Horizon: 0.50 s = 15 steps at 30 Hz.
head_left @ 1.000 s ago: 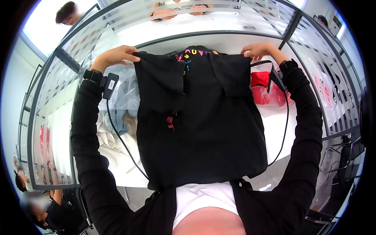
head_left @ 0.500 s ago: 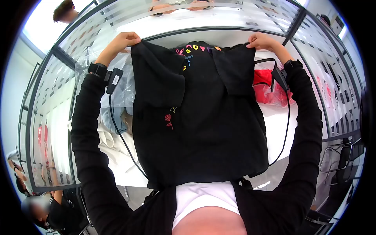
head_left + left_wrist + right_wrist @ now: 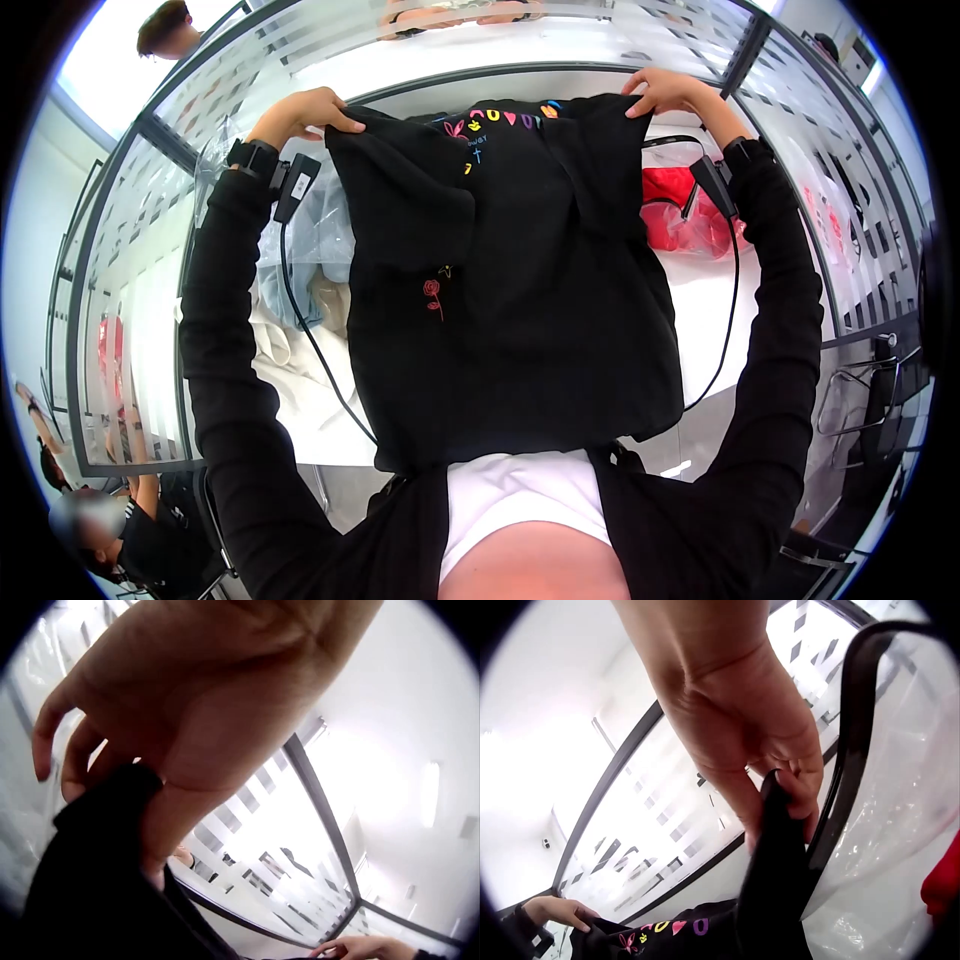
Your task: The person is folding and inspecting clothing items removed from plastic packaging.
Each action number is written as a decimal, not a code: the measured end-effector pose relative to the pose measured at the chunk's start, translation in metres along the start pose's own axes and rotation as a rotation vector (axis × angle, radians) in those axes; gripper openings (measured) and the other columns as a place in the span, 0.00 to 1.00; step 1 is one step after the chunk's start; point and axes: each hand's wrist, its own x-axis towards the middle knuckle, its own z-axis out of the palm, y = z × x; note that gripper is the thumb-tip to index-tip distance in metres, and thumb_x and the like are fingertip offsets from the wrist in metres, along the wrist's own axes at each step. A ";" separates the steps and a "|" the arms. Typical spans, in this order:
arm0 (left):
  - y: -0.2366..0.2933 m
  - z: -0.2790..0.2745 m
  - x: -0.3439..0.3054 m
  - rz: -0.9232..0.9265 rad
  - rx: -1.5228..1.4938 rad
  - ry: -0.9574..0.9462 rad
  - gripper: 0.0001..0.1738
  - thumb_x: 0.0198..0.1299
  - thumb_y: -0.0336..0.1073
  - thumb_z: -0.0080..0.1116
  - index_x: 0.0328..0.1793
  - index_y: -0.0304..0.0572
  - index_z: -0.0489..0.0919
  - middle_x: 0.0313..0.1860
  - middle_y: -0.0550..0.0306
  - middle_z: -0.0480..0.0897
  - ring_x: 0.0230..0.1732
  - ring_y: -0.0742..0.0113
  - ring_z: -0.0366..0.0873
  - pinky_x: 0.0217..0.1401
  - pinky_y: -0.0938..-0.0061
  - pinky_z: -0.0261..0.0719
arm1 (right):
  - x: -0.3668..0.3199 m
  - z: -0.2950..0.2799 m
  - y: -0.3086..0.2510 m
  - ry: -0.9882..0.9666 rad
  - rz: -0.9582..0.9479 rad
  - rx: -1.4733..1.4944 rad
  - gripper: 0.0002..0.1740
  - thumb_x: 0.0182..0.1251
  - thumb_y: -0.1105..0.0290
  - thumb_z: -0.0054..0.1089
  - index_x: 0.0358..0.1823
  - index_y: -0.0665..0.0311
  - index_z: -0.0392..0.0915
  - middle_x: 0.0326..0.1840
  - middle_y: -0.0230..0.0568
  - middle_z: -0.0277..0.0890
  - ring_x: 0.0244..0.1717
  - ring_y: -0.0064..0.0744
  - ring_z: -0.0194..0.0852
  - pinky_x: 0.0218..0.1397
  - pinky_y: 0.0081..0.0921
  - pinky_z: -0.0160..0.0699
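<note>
A black garment [image 3: 520, 330] with colourful prints along its far edge and a red rose drawing lies spread before the person, both upper side portions folded inward. At its far left corner the left hand [image 3: 305, 115] pinches the cloth. The right hand [image 3: 675, 95] pinches the far right corner. Seen from the left wrist, the thumb and fingers of the left hand [image 3: 172, 720] grip the black cloth [image 3: 90, 877]. In the right wrist view the right hand [image 3: 750, 735] holds a raised fold of cloth [image 3: 772, 877] between thumb and fingers.
Left of the garment lie clear plastic bags over light blue cloth [image 3: 290, 300] and cream cloth [image 3: 300, 380]. A red item in clear plastic [image 3: 685, 225] is at the right. Dark-framed glass partitions surround the white table [image 3: 705, 310]. Cables hang from both wrists; other people are beyond the partitions.
Both hands first moved away from the body and outward with the garment's corners; the left has since come slightly back down. The far edge of the garment now sits a little farther up.
</note>
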 end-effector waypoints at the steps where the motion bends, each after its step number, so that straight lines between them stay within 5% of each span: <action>1: -0.001 -0.001 0.003 0.020 0.041 0.022 0.35 0.41 0.47 0.72 0.54 0.37 0.76 0.48 0.48 0.77 0.47 0.60 0.73 0.43 0.70 0.74 | -0.001 -0.004 -0.005 -0.008 0.059 -0.035 0.27 0.41 0.69 0.74 0.46 0.66 0.76 0.40 0.45 0.76 0.43 0.37 0.74 0.42 0.29 0.75; 2: 0.001 -0.001 0.005 0.039 0.080 0.045 0.34 0.40 0.46 0.72 0.53 0.36 0.76 0.47 0.48 0.78 0.44 0.60 0.74 0.42 0.71 0.73 | 0.002 -0.009 -0.004 0.077 0.047 -0.209 0.26 0.40 0.70 0.73 0.44 0.66 0.76 0.39 0.45 0.76 0.43 0.37 0.75 0.42 0.30 0.75; 4: 0.002 -0.010 0.009 0.328 0.252 0.182 0.22 0.38 0.39 0.70 0.41 0.36 0.81 0.28 0.49 0.82 0.33 0.58 0.79 0.37 0.70 0.74 | 0.009 -0.013 -0.004 0.235 0.016 -0.559 0.24 0.38 0.72 0.73 0.41 0.66 0.77 0.38 0.45 0.78 0.41 0.38 0.76 0.41 0.30 0.75; 7: -0.002 -0.025 0.003 0.483 0.232 0.473 0.17 0.41 0.33 0.66 0.40 0.39 0.79 0.28 0.51 0.80 0.33 0.59 0.78 0.39 0.70 0.73 | -0.013 -0.021 -0.013 0.535 -0.269 -0.524 0.19 0.36 0.72 0.71 0.35 0.61 0.78 0.33 0.44 0.77 0.37 0.40 0.77 0.39 0.30 0.75; 9: -0.009 -0.029 -0.008 0.639 0.275 0.777 0.15 0.44 0.30 0.64 0.40 0.40 0.77 0.28 0.54 0.79 0.33 0.61 0.76 0.40 0.71 0.73 | -0.025 -0.039 -0.007 0.747 -0.343 -0.482 0.16 0.41 0.71 0.64 0.36 0.66 0.76 0.33 0.51 0.76 0.37 0.50 0.74 0.40 0.36 0.72; 14: -0.078 -0.092 0.015 0.443 0.469 1.026 0.15 0.52 0.38 0.61 0.46 0.48 0.77 0.34 0.54 0.83 0.38 0.58 0.81 0.43 0.72 0.74 | -0.051 -0.065 -0.025 1.172 -0.569 -0.516 0.11 0.43 0.78 0.52 0.33 0.70 0.72 0.30 0.60 0.73 0.38 0.61 0.71 0.39 0.46 0.68; 15: -0.074 -0.095 0.010 0.445 0.381 1.199 0.15 0.45 0.36 0.64 0.40 0.42 0.78 0.33 0.47 0.81 0.39 0.51 0.79 0.43 0.65 0.73 | -0.048 -0.073 -0.028 1.236 -0.627 -0.522 0.12 0.43 0.79 0.50 0.33 0.70 0.71 0.31 0.60 0.73 0.39 0.61 0.70 0.40 0.47 0.67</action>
